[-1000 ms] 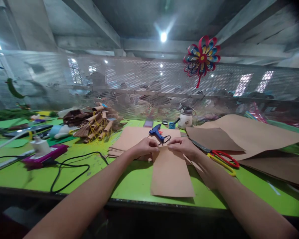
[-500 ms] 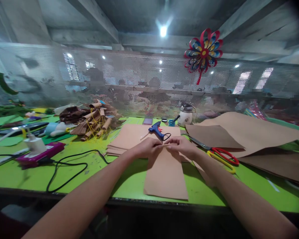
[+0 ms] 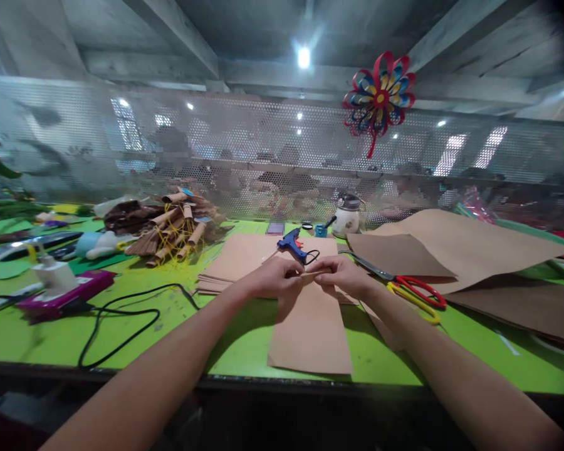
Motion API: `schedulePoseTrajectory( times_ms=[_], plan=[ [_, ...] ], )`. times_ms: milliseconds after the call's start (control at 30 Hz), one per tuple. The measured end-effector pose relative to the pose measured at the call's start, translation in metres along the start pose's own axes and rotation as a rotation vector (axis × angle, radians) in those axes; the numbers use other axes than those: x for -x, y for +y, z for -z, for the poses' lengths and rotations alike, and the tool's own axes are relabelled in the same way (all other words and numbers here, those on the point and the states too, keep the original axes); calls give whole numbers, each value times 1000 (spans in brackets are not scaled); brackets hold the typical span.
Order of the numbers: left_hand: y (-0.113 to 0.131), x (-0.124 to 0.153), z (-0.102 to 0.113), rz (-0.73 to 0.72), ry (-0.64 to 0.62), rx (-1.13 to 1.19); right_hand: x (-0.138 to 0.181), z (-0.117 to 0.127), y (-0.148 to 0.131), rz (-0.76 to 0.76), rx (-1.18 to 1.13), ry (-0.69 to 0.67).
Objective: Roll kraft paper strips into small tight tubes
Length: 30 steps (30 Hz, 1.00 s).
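A strip of brown kraft paper (image 3: pixel 310 335) lies lengthwise toward the table's front edge, its far end raised and bent over. My left hand (image 3: pixel 278 277) pinches that far end on one side. Opposite it, my right hand (image 3: pixel 342 275) grips the same turned-up edge, thumb below and fingers above. Just beyond my fingers a blue glue gun (image 3: pixel 291 244) rests on a stack of cut brown paper (image 3: pixel 232 257). Close to my right forearm are scissors (image 3: pixel 418 293) with one red and one yellow handle loop.
Large brown paper sheets (image 3: pixel 479 244) cover the right side. Behind stand a white jar (image 3: pixel 346 219) and a small blue pot (image 3: pixel 321 231). Paper rolls with yellow string (image 3: pixel 181 225) are heaped at left, near a purple power strip (image 3: pixel 68 294) and black cable (image 3: pixel 122 308). A perforated screen (image 3: pixel 244 144) stands behind.
The paper's far edge looks more curled between my fingers. Both hands stay in nearly the same place, and the whole view has shifted slightly.
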<state>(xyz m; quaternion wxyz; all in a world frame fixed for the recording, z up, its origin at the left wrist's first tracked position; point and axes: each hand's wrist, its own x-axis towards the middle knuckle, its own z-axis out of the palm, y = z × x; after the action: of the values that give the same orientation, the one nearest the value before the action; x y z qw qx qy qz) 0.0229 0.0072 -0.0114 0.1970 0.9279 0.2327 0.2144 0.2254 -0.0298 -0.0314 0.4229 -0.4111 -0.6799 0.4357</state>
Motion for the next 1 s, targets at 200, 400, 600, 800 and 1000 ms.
schedulePoseTrajectory(
  times_ms=[200, 400, 600, 800, 1000],
  plan=[
    [4, -2, 9, 106, -21, 175, -2, -4, 4, 147, 154, 77],
    [2, 1, 6, 302, -150, 635, 2, -7, -7, 315, 317, 103],
    [7, 0, 3, 322, -191, 812, 2, -7, -9, 343, 376, 133],
    [-4, -2, -5, 313, -191, 731, 1, -2, -8, 258, 292, 23],
    [-6, -2, -7, 320, -208, 565, 2, 15, -12, 89, 184, -174]
  ],
)
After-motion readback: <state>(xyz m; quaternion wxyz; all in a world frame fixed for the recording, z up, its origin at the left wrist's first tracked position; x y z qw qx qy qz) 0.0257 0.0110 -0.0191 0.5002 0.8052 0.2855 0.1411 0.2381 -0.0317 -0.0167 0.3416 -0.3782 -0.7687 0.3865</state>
